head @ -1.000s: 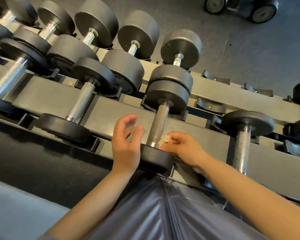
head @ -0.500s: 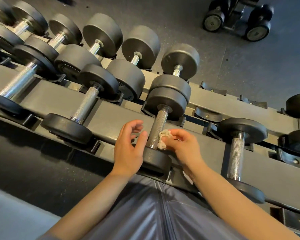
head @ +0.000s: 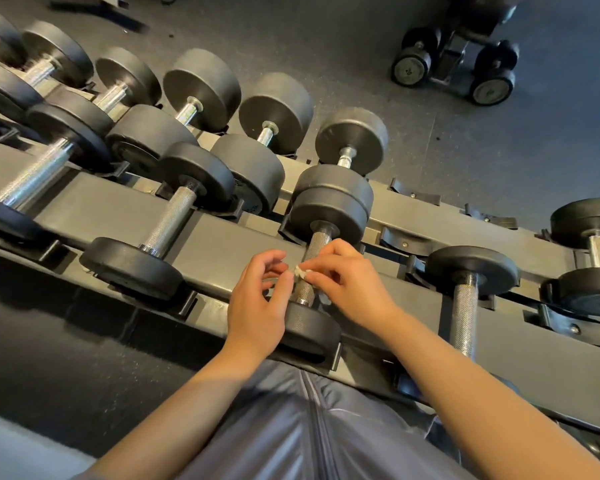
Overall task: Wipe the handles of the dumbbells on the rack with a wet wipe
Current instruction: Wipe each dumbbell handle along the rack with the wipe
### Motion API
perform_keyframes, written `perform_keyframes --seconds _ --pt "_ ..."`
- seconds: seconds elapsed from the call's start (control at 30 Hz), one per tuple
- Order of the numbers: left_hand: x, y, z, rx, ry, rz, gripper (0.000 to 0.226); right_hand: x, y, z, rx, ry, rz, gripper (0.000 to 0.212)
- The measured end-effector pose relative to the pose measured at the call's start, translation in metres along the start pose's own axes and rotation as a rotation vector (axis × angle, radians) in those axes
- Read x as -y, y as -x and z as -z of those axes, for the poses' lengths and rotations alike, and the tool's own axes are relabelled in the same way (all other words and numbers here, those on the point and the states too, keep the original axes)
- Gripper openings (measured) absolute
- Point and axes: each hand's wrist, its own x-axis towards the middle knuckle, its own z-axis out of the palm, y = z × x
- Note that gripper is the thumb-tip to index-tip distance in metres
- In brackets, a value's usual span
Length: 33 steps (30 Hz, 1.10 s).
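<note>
A small white wet wipe (head: 300, 271) lies against the knurled steel handle (head: 305, 293) of the middle dumbbell on the near rail of the rack (head: 222, 244). My right hand (head: 350, 285) pinches the wipe from the right, its fingers curled over the handle. My left hand (head: 257, 306) comes in from the left, and its thumb and curled fingertips meet the wipe's left end. The dumbbell's near head (head: 309, 330) sits just below both hands.
More black dumbbells fill the rack: one to the left (head: 168, 220), one to the right (head: 465, 313), and several on the far rail (head: 267, 133). Wheeled equipment (head: 454, 60) stands on the grey floor at the top right. My legs are against the rack's front edge.
My right hand has slid the wipe up the handle from its lower end. My left hand, open beside the handle before, has closed in onto the wipe.
</note>
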Motion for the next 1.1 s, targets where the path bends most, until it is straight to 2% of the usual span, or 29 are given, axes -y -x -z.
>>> perform_keyframes --seconds 0.1,0.17,0.23,0.33,0.4,0.5,0.63,0.83,0.93,1.1 --pt "0.0 -0.002 0.0 0.023 -0.006 -0.005 0.02 -0.007 -0.02 0.0 -0.195 0.207 0.035 0.015" --pt "0.001 -0.003 0.002 0.022 -0.012 0.005 0.02 -0.009 -0.034 0.0 -0.261 0.4 0.047 0.016" --pt "0.001 -0.003 0.001 0.012 -0.004 0.003 0.021 -0.007 -0.04 -0.004 -0.216 0.605 0.068 0.027" --pt "0.001 -0.003 0.0 0.02 0.001 -0.003 0.021 -0.009 -0.034 -0.003 -0.121 0.769 0.14 0.047" --pt "0.0 -0.002 0.0 0.025 0.004 -0.005 0.022 -0.013 -0.031 0.008 -0.085 0.809 0.192 0.051" --pt "0.001 -0.002 0.001 0.019 -0.005 -0.008 0.02 -0.01 -0.036 0.019 -0.049 0.862 0.188 0.037" --pt "0.002 -0.001 0.0 0.018 -0.005 -0.006 0.021 -0.003 -0.04 0.016 -0.002 0.936 0.188 0.037" --pt "0.004 -0.003 0.001 0.029 -0.033 -0.002 0.022 0.014 -0.061 0.009 0.09 1.184 0.273 0.025" --pt "0.005 -0.002 0.0 0.012 -0.045 0.004 0.032 0.011 -0.062 0.004 0.063 1.185 0.265 0.025" --pt "0.002 -0.003 0.0 0.023 -0.046 0.022 0.024 -0.004 -0.046 0.01 -0.047 1.073 0.18 0.031"
